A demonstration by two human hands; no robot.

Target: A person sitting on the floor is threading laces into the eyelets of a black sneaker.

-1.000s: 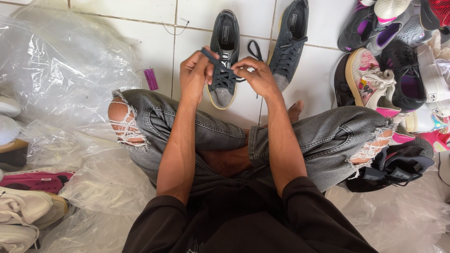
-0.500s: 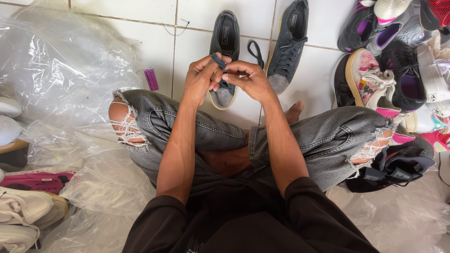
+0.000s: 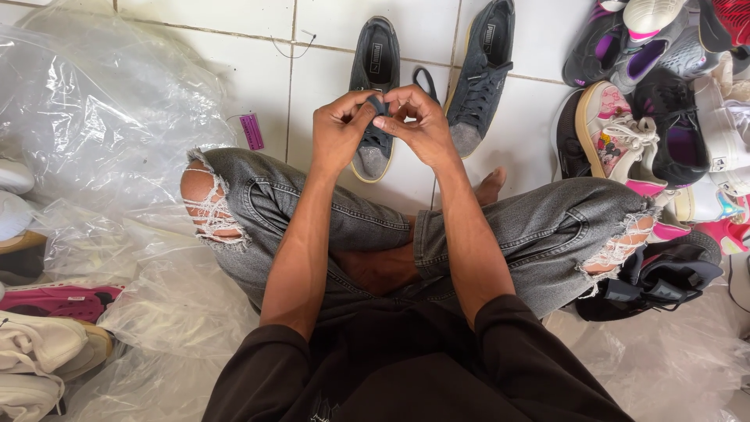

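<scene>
Left hand and right hand meet fingertip to fingertip, pinching the dark flat shoelace taut above the grey suede low-top sneaker, apparently for lacing.

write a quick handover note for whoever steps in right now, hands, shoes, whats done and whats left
Left hand and right hand: both pinch the dark flat shoelace above the grey suede sneaker on the white tiled floor.
Its matching grey sneaker lies just right of it, already laced.
Done: one shoe laced.
Left: the lacing of the shoe in hand looks unfinished; a loose lace loop trails between the pair.
</scene>
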